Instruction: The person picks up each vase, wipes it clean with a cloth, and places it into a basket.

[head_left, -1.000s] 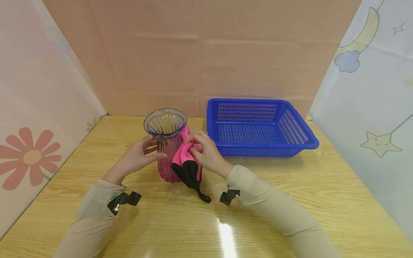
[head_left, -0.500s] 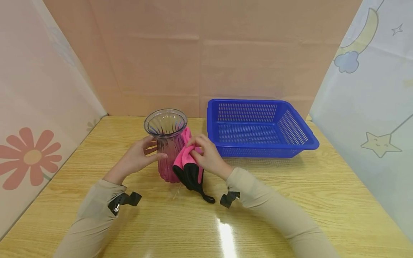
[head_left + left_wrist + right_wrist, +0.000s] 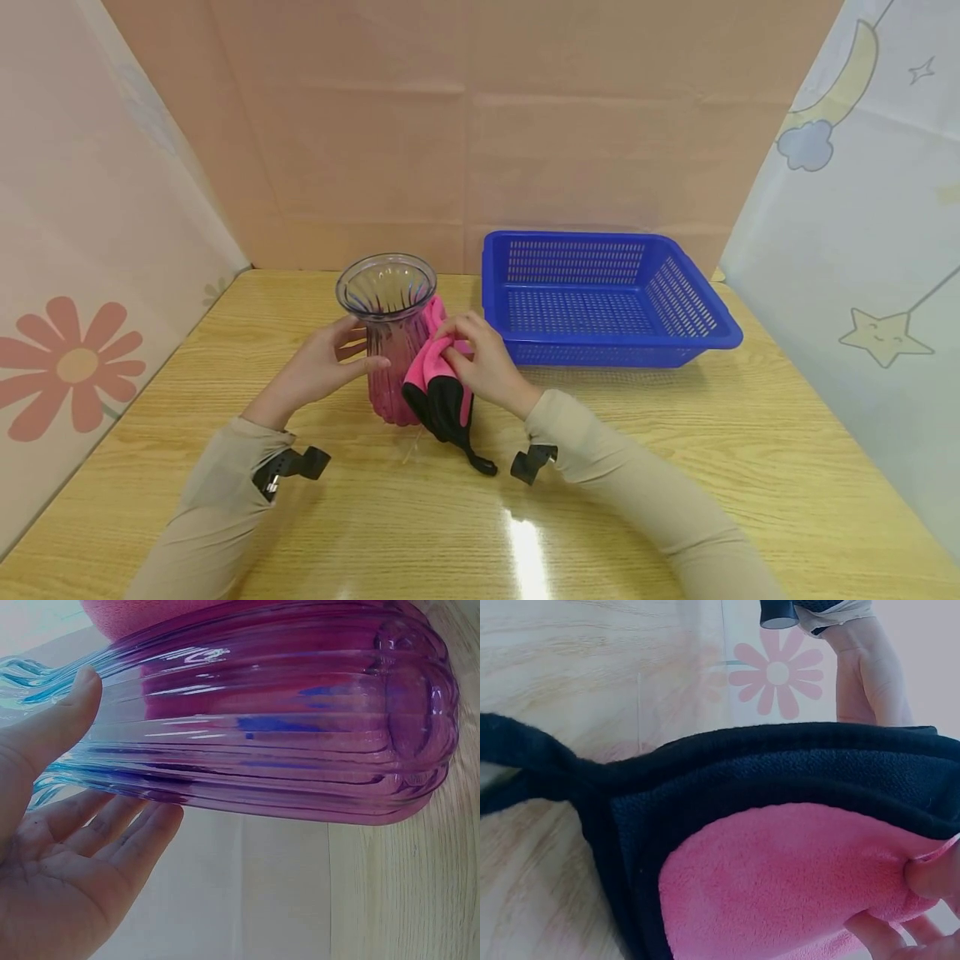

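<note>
A ribbed glass vase (image 3: pixel 390 358), clear bluish at its flared rim and purple-pink toward its base, stands upright on the wooden table. My left hand (image 3: pixel 318 367) holds it from the left, thumb on the near side and fingers round the far side; the left wrist view shows this hand (image 3: pixel 82 855) at the vase's upper body. On the vase's right side my right hand (image 3: pixel 483 358) pinches a pink cloth (image 3: pixel 431 362) with black trim and a hanging loop. Part of the cloth lies against the glass. In the right wrist view the cloth (image 3: pixel 780 870) hides most of that hand.
A blue plastic basket (image 3: pixel 585 350) with slotted walls stands at the back right, close behind my right hand. The wooden table (image 3: pixel 420 533) reaches to a peach backdrop and patterned side sheets.
The cloth has slid a little down and to the right along the vase with my right hand, then stayed nearly still. Its loop has swung slightly. Vase and left hand keep their place.
</note>
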A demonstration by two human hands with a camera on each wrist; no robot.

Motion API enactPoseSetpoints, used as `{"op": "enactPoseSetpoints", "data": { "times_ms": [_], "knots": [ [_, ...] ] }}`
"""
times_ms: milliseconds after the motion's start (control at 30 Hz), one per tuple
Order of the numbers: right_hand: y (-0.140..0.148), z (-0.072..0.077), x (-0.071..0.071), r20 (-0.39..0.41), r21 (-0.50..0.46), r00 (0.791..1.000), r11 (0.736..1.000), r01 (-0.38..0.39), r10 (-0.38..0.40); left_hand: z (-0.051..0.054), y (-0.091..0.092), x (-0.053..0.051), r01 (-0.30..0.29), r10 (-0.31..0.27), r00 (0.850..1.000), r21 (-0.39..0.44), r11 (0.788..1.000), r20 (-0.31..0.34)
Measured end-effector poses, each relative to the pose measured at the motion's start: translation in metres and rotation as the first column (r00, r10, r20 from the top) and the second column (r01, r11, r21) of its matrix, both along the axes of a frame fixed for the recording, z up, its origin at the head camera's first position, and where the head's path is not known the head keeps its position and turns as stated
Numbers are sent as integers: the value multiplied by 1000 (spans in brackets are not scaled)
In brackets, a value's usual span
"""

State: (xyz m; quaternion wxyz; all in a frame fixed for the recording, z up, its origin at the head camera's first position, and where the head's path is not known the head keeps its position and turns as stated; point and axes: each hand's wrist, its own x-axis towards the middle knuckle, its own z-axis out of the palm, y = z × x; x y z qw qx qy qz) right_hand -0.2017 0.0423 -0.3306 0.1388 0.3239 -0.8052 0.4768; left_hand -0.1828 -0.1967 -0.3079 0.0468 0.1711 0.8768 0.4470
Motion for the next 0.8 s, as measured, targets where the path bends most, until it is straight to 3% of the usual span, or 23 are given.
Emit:
{"op": "enactPoseSetpoints", "data": {
  "times_ms": [800],
  "knots": [
    [-7, 31, 1, 7, -42, 1000, 999, 21, -21, 1, 1, 1, 9, -8, 1000, 7, 1000, -7]
  ]
}}
